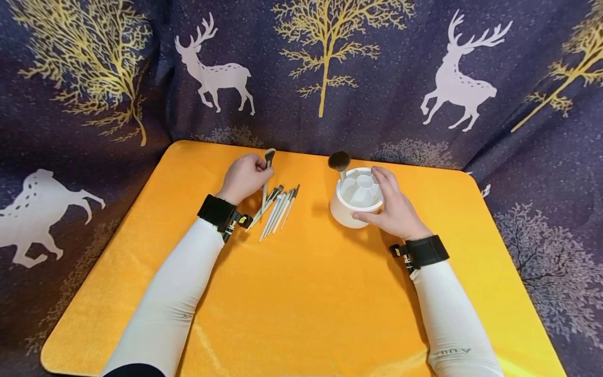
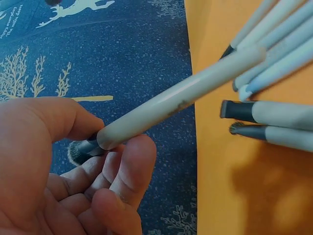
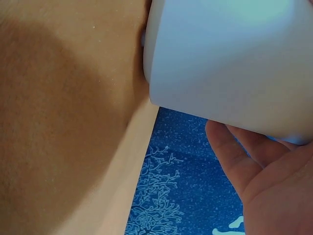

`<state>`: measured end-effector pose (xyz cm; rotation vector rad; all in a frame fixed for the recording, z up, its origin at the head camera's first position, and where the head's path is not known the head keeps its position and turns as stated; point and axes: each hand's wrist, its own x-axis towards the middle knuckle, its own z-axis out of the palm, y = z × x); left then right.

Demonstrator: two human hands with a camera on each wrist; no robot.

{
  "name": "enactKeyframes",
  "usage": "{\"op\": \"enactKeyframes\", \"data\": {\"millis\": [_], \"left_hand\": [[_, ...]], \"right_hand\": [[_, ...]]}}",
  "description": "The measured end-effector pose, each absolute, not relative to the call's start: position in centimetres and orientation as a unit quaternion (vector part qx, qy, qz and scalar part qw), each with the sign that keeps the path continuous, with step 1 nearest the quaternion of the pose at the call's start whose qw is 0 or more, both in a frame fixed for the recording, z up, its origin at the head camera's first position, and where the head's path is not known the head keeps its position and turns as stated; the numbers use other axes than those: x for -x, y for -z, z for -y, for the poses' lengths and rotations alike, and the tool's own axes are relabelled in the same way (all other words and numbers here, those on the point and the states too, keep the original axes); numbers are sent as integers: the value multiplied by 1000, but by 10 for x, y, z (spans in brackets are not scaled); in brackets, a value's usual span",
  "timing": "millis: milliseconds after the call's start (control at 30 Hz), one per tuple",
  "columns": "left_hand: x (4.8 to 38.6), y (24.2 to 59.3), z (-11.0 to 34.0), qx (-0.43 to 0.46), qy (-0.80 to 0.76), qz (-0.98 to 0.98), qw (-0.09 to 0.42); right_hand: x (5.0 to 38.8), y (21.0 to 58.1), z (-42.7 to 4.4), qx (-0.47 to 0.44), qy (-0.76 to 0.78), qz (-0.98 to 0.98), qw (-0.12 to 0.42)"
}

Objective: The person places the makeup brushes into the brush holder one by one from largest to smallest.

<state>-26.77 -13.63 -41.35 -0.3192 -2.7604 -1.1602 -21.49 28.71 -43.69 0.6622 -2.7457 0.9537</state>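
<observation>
Left hand (image 1: pixel 247 175) pinches makeup brush (image 2: pixel 181 97) near table's (image 1: pixel 306 293) far edge, beside loose brushes (image 1: pixel 271 215). Well apart, right hand (image 1: pixel 398 207) grips white compartmented holder (image 1: pixel 347 213), cropped in right-wrist view. Fluffy brush (image 1: pixel 339 161) stands inside, handle bottom hidden.

Widest room: orange table (image 1: pixel 306 293) at 6 o'clock, between left forearm (image 1: pixel 169 288) and right forearm (image 1: pixel 454 314). Lane runs from there toward 12, between loose brushes (image 1: pixel 283 210) and white cup (image 1: pixel 340 212). Left hand (image 1: pixel 245 178) with held brush (image 1: pixel 265 193) bars loose brushes from 10 to 11; left forearm bars 8. At cup rim, standing brush (image 1: pixel 339 161) obstructs 10, right hand (image 1: pixel 398 209) covers 1 through 6; way in from 7 to 9. Patterned curtain (image 1: pixel 377 104) walls off 12 beyond table edge.
</observation>
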Motion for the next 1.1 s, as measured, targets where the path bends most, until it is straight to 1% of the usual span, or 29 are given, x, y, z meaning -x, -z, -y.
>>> {"op": "enactKeyframes", "data": {"millis": [267,533,833,1100], "left_hand": [[270,406,128,110,392,909,84],[270,397,115,122,407,900,92],[270,387,103,129,431,888,92],[272,379,91,142,442,882,83]], "right_hand": [[216,438,-287,-222,-320,918,80],[216,439,-288,-223,-318,918,83],[216,438,-287,-226,-317,917,83],[215,437,-287,-222,-318,918,80]]}}
